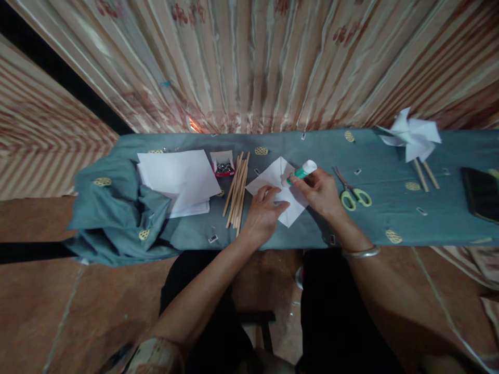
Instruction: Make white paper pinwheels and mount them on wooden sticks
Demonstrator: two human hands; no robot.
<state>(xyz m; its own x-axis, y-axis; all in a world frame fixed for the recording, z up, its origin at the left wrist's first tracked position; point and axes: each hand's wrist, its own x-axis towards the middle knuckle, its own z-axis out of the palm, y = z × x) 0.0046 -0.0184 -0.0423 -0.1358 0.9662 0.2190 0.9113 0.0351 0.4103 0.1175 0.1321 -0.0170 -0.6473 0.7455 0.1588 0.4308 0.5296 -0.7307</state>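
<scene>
A square of white paper (289,214) with slits running in from its corners lies turned like a diamond on the cloth. My left hand (263,215) rests on its left part, pressing it down with thumb and fingers apart. In my right hand (320,192) is a green and white glue stick (302,171), tilted, its lower end at the paper near the middle. Whether the tip touches is hard to make out. Green-handled scissors (353,195) lie just right of that hand. A bundle of wooden sticks (237,192) is left of the paper.
A stack of white paper sheets (179,179) lies at the left, beside a small open box (223,165) of metal pins. White paper pinwheels (413,134) on sticks lie at the right, near a dark phone (479,195). Behind the cloth-covered table (384,218) hangs a curtain (268,67).
</scene>
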